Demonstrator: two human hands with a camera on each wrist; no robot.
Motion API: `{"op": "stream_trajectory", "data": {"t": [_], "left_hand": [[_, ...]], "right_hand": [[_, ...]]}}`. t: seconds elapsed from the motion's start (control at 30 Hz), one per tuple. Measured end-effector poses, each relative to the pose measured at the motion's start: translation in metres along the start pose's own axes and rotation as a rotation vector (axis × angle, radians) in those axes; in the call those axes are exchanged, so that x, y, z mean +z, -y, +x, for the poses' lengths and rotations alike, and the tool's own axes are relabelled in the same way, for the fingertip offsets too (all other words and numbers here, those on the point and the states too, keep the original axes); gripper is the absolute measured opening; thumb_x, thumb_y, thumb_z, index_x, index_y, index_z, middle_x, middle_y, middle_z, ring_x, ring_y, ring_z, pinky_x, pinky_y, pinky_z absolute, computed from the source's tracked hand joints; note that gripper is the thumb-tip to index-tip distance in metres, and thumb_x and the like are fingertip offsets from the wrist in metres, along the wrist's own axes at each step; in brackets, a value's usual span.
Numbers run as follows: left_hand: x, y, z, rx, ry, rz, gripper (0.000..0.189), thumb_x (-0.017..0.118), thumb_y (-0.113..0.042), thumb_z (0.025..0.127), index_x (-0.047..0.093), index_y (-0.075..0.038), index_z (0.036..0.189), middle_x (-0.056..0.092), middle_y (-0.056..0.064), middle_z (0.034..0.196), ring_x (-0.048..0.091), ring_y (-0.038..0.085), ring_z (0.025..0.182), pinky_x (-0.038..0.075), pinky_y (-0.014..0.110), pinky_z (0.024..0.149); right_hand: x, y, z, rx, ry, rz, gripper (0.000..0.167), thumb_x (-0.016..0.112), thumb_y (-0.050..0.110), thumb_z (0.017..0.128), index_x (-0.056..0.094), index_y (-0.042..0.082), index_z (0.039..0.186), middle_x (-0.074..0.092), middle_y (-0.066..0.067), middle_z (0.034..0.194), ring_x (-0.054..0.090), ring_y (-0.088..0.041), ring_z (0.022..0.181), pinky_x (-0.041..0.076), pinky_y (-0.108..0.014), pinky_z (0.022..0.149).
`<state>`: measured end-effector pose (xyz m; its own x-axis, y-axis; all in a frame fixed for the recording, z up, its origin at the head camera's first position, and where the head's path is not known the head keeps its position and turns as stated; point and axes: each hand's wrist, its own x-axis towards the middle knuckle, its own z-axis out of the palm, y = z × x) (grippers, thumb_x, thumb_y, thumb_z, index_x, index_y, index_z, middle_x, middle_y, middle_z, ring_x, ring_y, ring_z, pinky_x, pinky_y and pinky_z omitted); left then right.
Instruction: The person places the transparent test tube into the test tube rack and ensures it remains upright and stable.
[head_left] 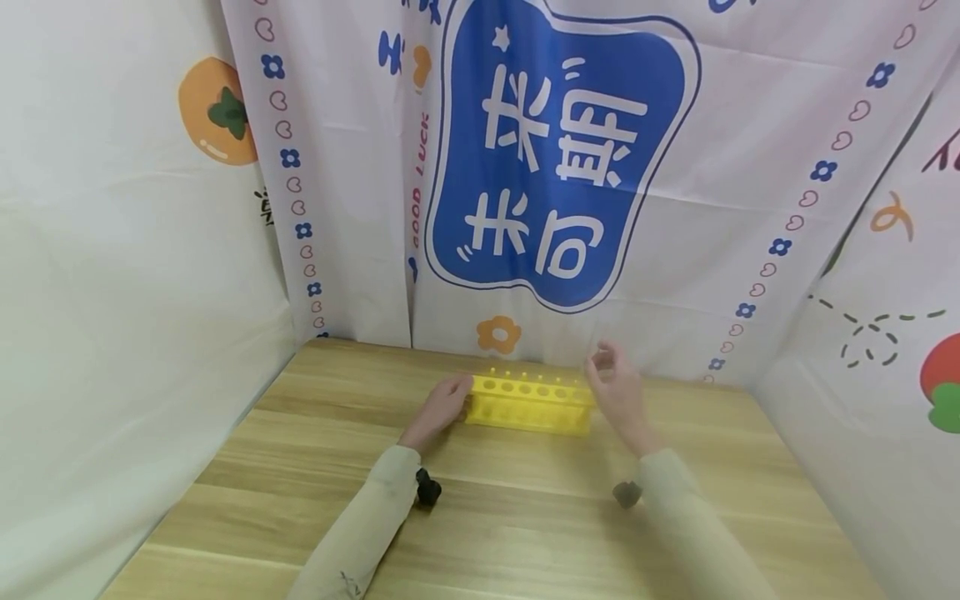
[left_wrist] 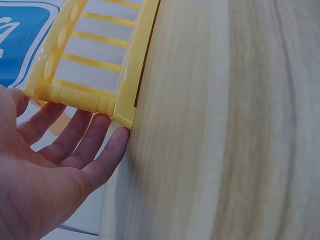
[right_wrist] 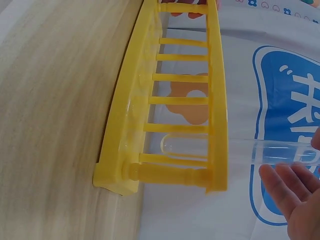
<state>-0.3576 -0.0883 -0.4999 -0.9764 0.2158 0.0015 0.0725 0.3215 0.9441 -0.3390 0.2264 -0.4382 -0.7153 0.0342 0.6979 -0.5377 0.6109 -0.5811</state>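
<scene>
A yellow test tube rack point(head_left: 528, 400) stands on the wooden table, with a row of round holes in its top plate and pegs along the back. My left hand point(head_left: 442, 403) grips its left end; in the left wrist view the fingers point(left_wrist: 95, 142) lie against the end post and the base. Above the right end of the rack, my right hand point(head_left: 619, 396) holds a clear test tube point(right_wrist: 282, 151) by its upper part. The tube's rounded bottom shows below the top plate in the right wrist view, through the hole nearest that end.
The wooden table point(head_left: 510, 525) reaches back to a white printed cloth point(head_left: 352, 208) hanging close behind the rack. More white cloth point(head_left: 135, 333) stands along the left and right sides. Dark wrist mounts point(head_left: 428, 488) sit at both cuffs.
</scene>
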Motion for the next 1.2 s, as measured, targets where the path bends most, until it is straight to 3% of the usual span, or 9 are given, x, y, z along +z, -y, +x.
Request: {"op": "stream_trajectory", "data": {"t": [0.23,0.43,0.7,1.07,1.2], "left_hand": [[0.001,-0.001,0.001,-0.009,-0.004,-0.018,0.052,0.035,-0.05,0.104,0.059,-0.004,0.102,0.059,0.017,0.101,0.058,0.027,0.087,0.054,0.04,0.078],[0.0,-0.004,-0.001,0.001,0.006,-0.037,0.052,0.035,-0.046,0.105,0.049,0.002,0.089,0.054,0.017,0.089,0.052,0.022,0.074,0.051,0.038,0.071],[-0.001,-0.003,-0.003,-0.007,-0.006,-0.029,0.054,0.033,-0.048,0.105,0.051,0.002,0.095,0.055,0.017,0.093,0.054,0.027,0.08,0.051,0.04,0.074],[-0.002,-0.003,-0.003,-0.016,-0.012,-0.047,0.053,0.035,-0.052,0.104,0.049,-0.003,0.088,0.055,0.015,0.089,0.054,0.026,0.078,0.051,0.04,0.073],[-0.004,-0.003,-0.002,-0.011,0.007,-0.034,0.054,0.035,-0.051,0.104,0.052,-0.001,0.091,0.06,0.016,0.098,0.059,0.029,0.087,0.053,0.044,0.08]], "right_hand": [[0.002,0.001,-0.006,-0.044,0.004,-0.012,0.033,0.068,0.002,0.087,0.055,-0.006,0.117,0.068,-0.018,0.091,0.068,-0.032,0.081,0.06,-0.036,0.066],[0.008,-0.005,-0.011,-0.035,0.022,-0.006,0.03,0.068,0.001,0.087,0.057,-0.007,0.113,0.068,-0.019,0.092,0.07,-0.031,0.079,0.061,-0.037,0.065],[0.012,-0.007,-0.013,-0.067,0.004,0.012,0.029,0.069,-0.001,0.086,0.058,-0.007,0.112,0.068,-0.02,0.09,0.07,-0.032,0.078,0.06,-0.038,0.063],[0.014,-0.01,-0.015,-0.071,0.002,0.002,0.029,0.069,-0.001,0.086,0.057,-0.006,0.111,0.068,-0.019,0.09,0.069,-0.031,0.079,0.06,-0.037,0.062],[0.013,-0.015,-0.016,-0.069,0.016,0.008,0.03,0.068,0.0,0.087,0.056,-0.006,0.113,0.067,-0.02,0.091,0.069,-0.033,0.08,0.06,-0.036,0.064]]}}
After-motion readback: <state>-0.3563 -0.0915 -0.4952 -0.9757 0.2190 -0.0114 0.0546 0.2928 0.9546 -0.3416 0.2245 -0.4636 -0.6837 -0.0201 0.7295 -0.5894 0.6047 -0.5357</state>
